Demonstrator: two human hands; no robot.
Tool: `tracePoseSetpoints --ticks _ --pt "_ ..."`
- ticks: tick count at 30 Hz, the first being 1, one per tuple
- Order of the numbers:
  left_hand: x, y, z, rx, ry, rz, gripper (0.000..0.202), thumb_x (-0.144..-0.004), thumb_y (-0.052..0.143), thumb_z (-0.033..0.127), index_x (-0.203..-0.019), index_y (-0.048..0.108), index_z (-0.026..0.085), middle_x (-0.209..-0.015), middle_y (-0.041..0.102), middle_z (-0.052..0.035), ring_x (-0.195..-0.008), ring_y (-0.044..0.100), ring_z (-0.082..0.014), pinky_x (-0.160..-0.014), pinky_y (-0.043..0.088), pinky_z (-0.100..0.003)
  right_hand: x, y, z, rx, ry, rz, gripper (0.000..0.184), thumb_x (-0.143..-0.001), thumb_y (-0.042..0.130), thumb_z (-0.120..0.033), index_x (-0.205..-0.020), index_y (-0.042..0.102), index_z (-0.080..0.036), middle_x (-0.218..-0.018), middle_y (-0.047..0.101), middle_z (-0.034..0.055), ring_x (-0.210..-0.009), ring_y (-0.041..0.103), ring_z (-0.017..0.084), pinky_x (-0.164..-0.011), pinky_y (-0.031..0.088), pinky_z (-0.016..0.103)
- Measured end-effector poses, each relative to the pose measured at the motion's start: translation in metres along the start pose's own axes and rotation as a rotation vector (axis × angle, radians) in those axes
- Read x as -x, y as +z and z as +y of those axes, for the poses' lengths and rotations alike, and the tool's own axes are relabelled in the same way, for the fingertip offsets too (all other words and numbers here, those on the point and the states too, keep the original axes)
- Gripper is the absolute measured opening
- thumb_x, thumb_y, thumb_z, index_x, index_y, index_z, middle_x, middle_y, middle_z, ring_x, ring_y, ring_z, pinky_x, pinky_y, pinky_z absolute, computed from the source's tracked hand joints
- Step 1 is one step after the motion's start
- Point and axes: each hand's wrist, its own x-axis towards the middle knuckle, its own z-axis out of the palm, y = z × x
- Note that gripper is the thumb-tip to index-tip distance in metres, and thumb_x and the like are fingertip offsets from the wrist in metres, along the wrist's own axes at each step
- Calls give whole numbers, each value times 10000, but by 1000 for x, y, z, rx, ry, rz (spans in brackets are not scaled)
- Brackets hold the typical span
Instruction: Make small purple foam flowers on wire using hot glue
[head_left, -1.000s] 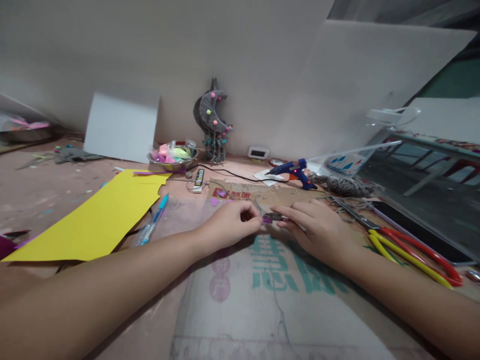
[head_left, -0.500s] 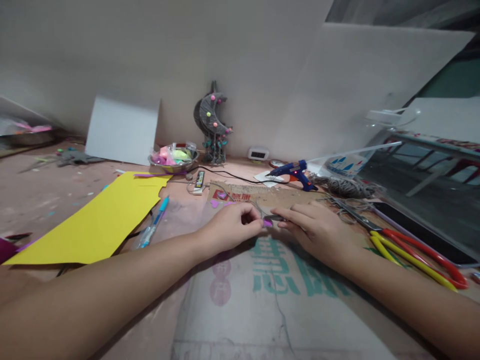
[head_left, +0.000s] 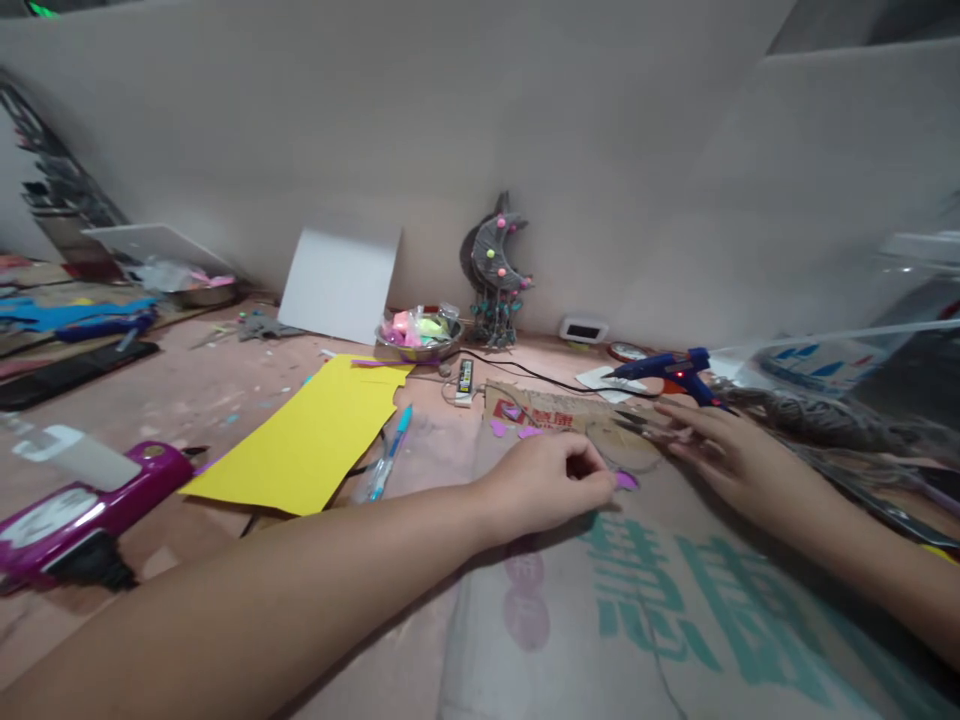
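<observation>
My left hand (head_left: 551, 485) is closed in a pinch above a cardboard sheet (head_left: 570, 620). A small purple piece (head_left: 627, 481) sits at its fingertips. To the right, my right hand (head_left: 724, 450) grips what look like dark pointed tweezers (head_left: 637, 421), their tips apart from the purple piece. A thin grey string loops over the cardboard between the hands. More purple cutouts (head_left: 529, 432) lie on the cardboard just beyond my left hand.
A blue glue gun (head_left: 664, 368) stands behind my right hand, near grey yarn (head_left: 817, 410). Left of the cardboard lie a blue pen (head_left: 391, 455), yellow sheet (head_left: 300, 440) and magenta tool (head_left: 97, 510). A bowl (head_left: 418, 352) and moon ornament (head_left: 496, 265) stand at the back.
My right hand has drawn the tweezers away from the purple piece, up and to the right. My left hand keeps its pinch. The view has swung left, showing the magenta tool.
</observation>
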Motion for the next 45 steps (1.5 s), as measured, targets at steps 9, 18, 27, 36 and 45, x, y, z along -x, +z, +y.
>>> tracePoseSetpoints --ticks 9,18,27,36,45 --pt "5 -1 12 -63 116 68 221 -833 465 322 -805 610 158 -793 647 -25 -740 576 -140 -680 431 -241 -7 -19 -73 -478 306 -196 240 -856 516 -375 -816 678 -202 -769 691 51 -697 642 201 -607 506 319" --pt "4 -1 10 -26 97 15 218 -826 509 329 -868 641 161 -840 666 -23 -775 587 -141 -698 433 -242 4 -12 -78 -655 539 -237 320 -842 503 -478 -765 616 -189 -721 629 12 -676 573 151 -603 424 255" --pt "5 0 11 -36 63 40 206 -811 526 328 -787 639 158 -777 661 -17 -733 589 -137 -673 430 -242 1 -17 -88 -623 501 -259 323 -848 483 -475 -749 626 -202 -742 655 24 -699 588 173 -649 426 278" --pt "2 -2 8 3 76 39 267 -872 431 315 -851 641 151 -817 658 -28 -792 589 -149 -723 434 -250 0 -18 -92 -683 569 -253 283 -824 523 -453 -778 631 -196 -773 679 39 -724 609 180 -671 451 279" --pt "5 -2 11 -13 65 -4 219 -819 517 344 -777 627 159 -773 656 -12 -737 585 -143 -661 428 -236 0 -18 -93 -589 520 -262 256 -830 517 -420 -769 631 -199 -764 676 22 -735 612 177 -691 451 281"
